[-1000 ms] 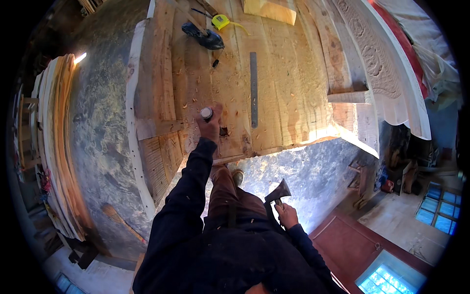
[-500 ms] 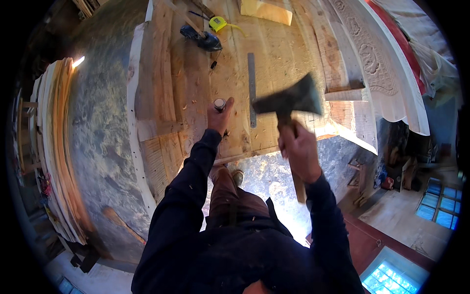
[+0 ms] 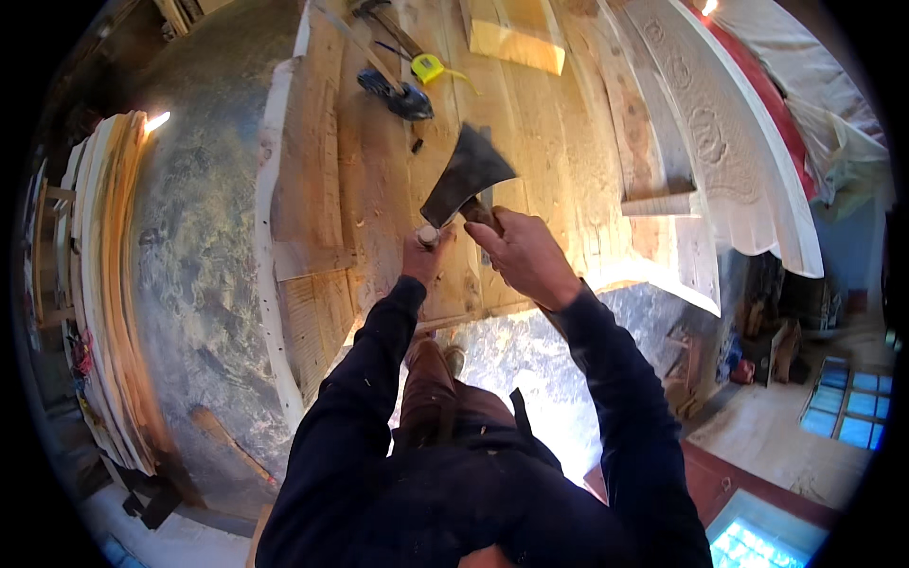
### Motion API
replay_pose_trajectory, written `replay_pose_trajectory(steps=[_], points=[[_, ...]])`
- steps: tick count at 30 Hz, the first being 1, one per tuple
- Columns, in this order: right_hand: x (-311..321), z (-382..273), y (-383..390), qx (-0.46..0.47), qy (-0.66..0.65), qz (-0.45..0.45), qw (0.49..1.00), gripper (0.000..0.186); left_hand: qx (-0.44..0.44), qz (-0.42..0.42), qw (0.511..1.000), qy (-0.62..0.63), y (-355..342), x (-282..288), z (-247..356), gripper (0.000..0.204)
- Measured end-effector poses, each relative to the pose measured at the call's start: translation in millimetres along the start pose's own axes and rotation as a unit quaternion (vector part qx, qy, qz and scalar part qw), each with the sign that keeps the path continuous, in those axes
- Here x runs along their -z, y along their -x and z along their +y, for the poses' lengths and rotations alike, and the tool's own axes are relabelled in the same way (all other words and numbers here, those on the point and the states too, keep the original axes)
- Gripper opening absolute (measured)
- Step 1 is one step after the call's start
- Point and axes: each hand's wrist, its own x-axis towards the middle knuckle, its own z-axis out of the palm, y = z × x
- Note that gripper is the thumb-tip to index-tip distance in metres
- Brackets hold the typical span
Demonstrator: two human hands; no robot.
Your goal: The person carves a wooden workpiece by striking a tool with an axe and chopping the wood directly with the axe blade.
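In my left hand (image 3: pixel 423 260) a chisel stands upright on the wooden panel (image 3: pixel 379 189). Only its pale round handle end (image 3: pixel 428 236) shows; the blade is hidden by my fingers. My right hand (image 3: pixel 532 251) is wrapped round the wooden handle of an axe. The dark axe head (image 3: pixel 469 170) is over the panel, its narrow back end at the top of the chisel handle; I cannot tell whether they touch. A grey metal ruler (image 3: pixel 486 131) lies partly hidden under the axe.
Farther up the panel lie a yellow tape measure (image 3: pixel 427 68), a black wrapped bundle (image 3: pixel 407 102), a hammer (image 3: pixel 398 30) and a wooden block (image 3: pixel 516 43). A carved board (image 3: pixel 705 133) runs along the right. Planks (image 3: pixel 123 284) are stacked at the left.
The axe has swung left and down, from beside the ruler to the chisel's handle end, with my right hand moving along. My left hand keeps its hold on the chisel.
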Motion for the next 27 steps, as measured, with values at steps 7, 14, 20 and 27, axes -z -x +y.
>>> replay_pose_trajectory(steps=[7, 14, 20, 27], points=[[20.2, -87.4, 14.1, 0.027, -0.258, 0.211, 0.942, 0.025, 0.027, -0.053, 0.998, -0.012, 3.1, 9.7, 6.0, 0.027], [-50.3, 41.9, 66.5, -0.028, -0.008, 0.051, 0.998, 0.030, 0.025, -0.050, 0.998, -0.043, 5.5, 13.2, 19.8, 0.010], [-104.4, 130.1, 156.1, -0.026, 0.126, 0.012, 0.992, 0.020, 0.003, 0.027, 1.000, 0.012, 29.0, 24.6, -31.9, 0.025], [-144.0, 230.8, 337.1, -0.411, -0.036, -0.080, 0.907, 0.027, -0.395, -0.360, 0.793, -0.293, 164.4, 4.7, -25.7, 0.002]])
